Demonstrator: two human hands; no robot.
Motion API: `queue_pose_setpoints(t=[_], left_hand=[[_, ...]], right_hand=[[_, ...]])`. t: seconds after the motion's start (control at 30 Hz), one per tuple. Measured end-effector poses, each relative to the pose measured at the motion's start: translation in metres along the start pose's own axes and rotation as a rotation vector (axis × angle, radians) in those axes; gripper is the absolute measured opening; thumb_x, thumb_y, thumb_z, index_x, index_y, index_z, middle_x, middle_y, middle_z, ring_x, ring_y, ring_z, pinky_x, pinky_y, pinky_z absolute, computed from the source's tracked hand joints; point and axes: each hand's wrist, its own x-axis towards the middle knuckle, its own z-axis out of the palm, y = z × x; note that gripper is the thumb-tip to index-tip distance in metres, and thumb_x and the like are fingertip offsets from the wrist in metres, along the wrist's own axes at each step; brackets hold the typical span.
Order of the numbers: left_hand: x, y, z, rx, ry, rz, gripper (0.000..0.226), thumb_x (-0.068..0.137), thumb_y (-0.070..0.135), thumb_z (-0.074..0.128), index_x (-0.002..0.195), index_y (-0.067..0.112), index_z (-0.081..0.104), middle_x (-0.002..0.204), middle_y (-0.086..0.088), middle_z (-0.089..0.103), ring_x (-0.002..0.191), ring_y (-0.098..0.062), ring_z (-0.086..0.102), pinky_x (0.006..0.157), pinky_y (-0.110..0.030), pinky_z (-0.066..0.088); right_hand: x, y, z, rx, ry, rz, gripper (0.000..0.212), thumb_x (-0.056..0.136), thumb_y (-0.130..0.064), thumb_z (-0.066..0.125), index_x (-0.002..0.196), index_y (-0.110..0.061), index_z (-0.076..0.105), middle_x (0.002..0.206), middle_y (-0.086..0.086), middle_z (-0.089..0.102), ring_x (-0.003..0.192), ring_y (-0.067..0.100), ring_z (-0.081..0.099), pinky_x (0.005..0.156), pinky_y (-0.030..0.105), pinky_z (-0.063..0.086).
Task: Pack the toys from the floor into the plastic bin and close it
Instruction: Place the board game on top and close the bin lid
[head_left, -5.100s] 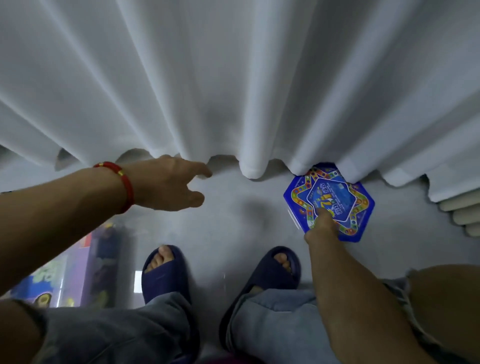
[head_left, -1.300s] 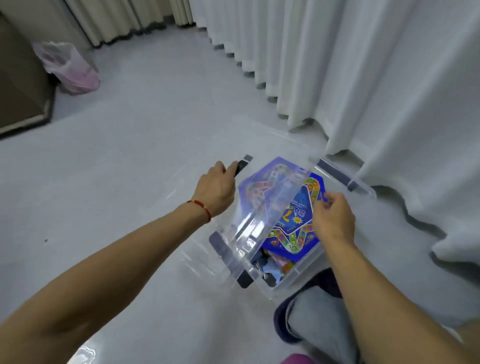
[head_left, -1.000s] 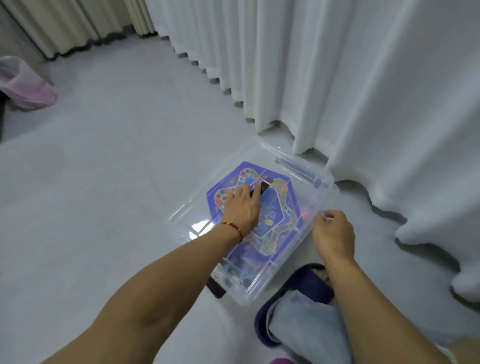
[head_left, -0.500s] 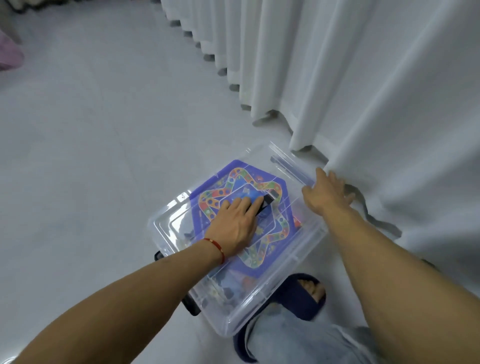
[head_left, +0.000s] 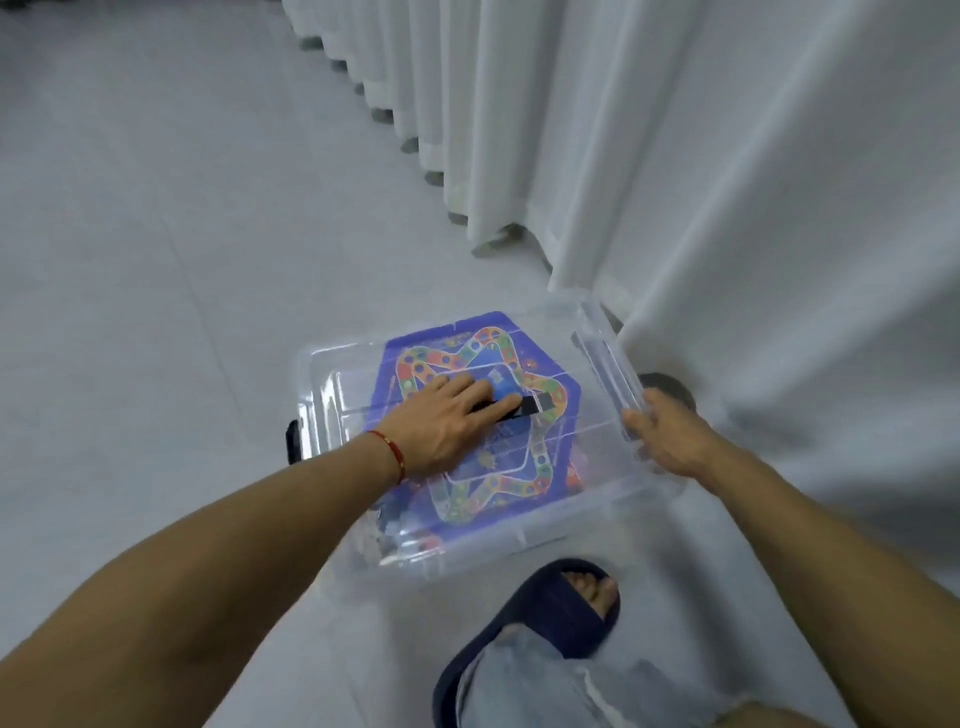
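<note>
Left hand (head_left: 447, 423) flat, fingers straight, on lid (head_left: 332, 384); right hand (head_left: 667, 439) now curled gripping bin (head_left: 519, 540) at 3 o'clock edge, previously open.

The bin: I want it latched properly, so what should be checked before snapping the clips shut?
1. Lid lies on the bin: ok.
2. Game board inside, under the lid: ok.
3. Left hand presses flat on the lid's middle: ok.
4. Right hand grips the right end by the clip: ok.
5. Left clip latched: cannot tell.
6. Curtain clear of the right clip: cannot tell, it hangs close.
</note>
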Motion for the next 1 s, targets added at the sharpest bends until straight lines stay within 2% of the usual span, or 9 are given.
queue_pose_setpoints(t=[0.1,0.2,0.4,0.5,0.57,0.63,0.8,0.9,1.0], left_hand=[[0.026,-0.009,-0.009,0.127,-0.091,-0.025,0.056,0.1,0.044,0.045,0.151,0.048,0.02,0.147,-0.01,0.039,0.128,-0.036,0.04,0.095,-0.057,0.035],[0.029,0.009,-0.01,0.055,-0.168,-0.123,0.048,0.099,0.056,0.015,0.144,0.065,0.002,0.165,-0.006,0.006,0.149,-0.042,0.007,0.105,-0.078,0.012],[0.014,0.007,-0.002,-0.049,-0.175,-0.214,0.046,0.1,0.06,0.008,0.142,0.067,-0.01,0.165,0.006,-0.013,0.151,-0.033,-0.011,0.108,-0.077,-0.006],[0.018,0.004,0.001,-0.036,-0.179,-0.177,0.046,0.102,0.058,0.011,0.141,0.067,-0.01,0.165,0.007,-0.014,0.151,-0.031,-0.015,0.109,-0.075,-0.007],[0.019,0.004,0.006,-0.027,-0.163,-0.178,0.044,0.102,0.058,0.007,0.142,0.067,-0.01,0.165,0.007,-0.012,0.151,-0.031,-0.014,0.109,-0.074,-0.007],[0.02,0.004,0.009,-0.044,-0.17,-0.186,0.044,0.099,0.061,0.003,0.141,0.067,-0.01,0.165,0.008,-0.012,0.151,-0.03,-0.015,0.109,-0.074,-0.007],[0.028,0.002,0.012,-0.054,-0.189,-0.261,0.045,0.094,0.063,-0.007,0.138,0.07,-0.013,0.166,0.007,-0.007,0.152,-0.03,-0.008,0.107,-0.076,-0.002],[0.028,0.003,0.013,-0.019,-0.204,-0.248,0.046,0.096,0.06,-0.006,0.141,0.065,-0.015,0.166,0.005,-0.01,0.152,-0.031,-0.01,0.108,-0.075,-0.003],[0.026,0.005,0.013,-0.022,-0.179,-0.263,0.045,0.1,0.058,-0.001,0.141,0.064,-0.016,0.165,0.005,-0.013,0.151,-0.031,-0.013,0.109,-0.074,-0.004]], right_hand=[[-0.049,0.017,0.017,0.119,0.072,0.101,0.029,0.099,-0.042,0.046,0.114,-0.017,0.048,0.103,0.012,0.063,0.087,0.03,0.064,0.082,0.053,0.057],[-0.074,0.031,0.028,0.161,0.116,0.173,0.03,0.101,-0.039,0.045,0.115,-0.013,0.045,0.102,0.009,0.058,0.078,0.022,0.058,0.067,0.038,0.052],[-0.048,0.013,0.027,0.144,0.226,0.201,0.051,0.099,-0.045,0.036,0.131,-0.007,0.048,0.125,0.018,0.057,0.104,0.035,0.058,0.087,0.041,0.05],[-0.025,0.006,0.026,0.264,0.232,0.283,0.085,0.084,-0.08,0.025,0.14,-0.019,0.043,0.132,0.017,0.057,0.113,0.039,0.057,0.096,0.05,0.049],[-0.02,0.008,0.028,0.22,0.313,0.299,0.088,0.081,-0.086,0.015,0.138,-0.026,0.046,0.135,0.016,0.054,0.121,0.039,0.048,0.102,0.054,0.042],[-0.015,0.014,0.029,0.24,0.34,0.281,0.087,0.079,-0.086,0.015,0.134,-0.028,0.049,0.132,0.014,0.057,0.118,0.037,0.051,0.101,0.055,0.043],[-0.007,0.016,0.027,0.516,0.231,0.329,0.122,0.057,-0.103,0.028,0.147,-0.022,0.039,0.133,0.012,0.059,0.11,0.037,0.061,0.095,0.054,0.053],[-0.008,0.015,0.029,0.396,0.3,0.29,0.109,0.065,-0.098,0.028,0.139,-0.019,0.047,0.122,0.012,0.062,0.103,0.036,0.062,0.089,0.05,0.055],[-0.011,0.01,0.035,0.091,0.584,0.232,0.08,0.088,-0.077,0.035,0.124,-0.008,0.051,0.112,0.013,0.061,0.096,0.032,0.062,0.079,0.044,0.057]])
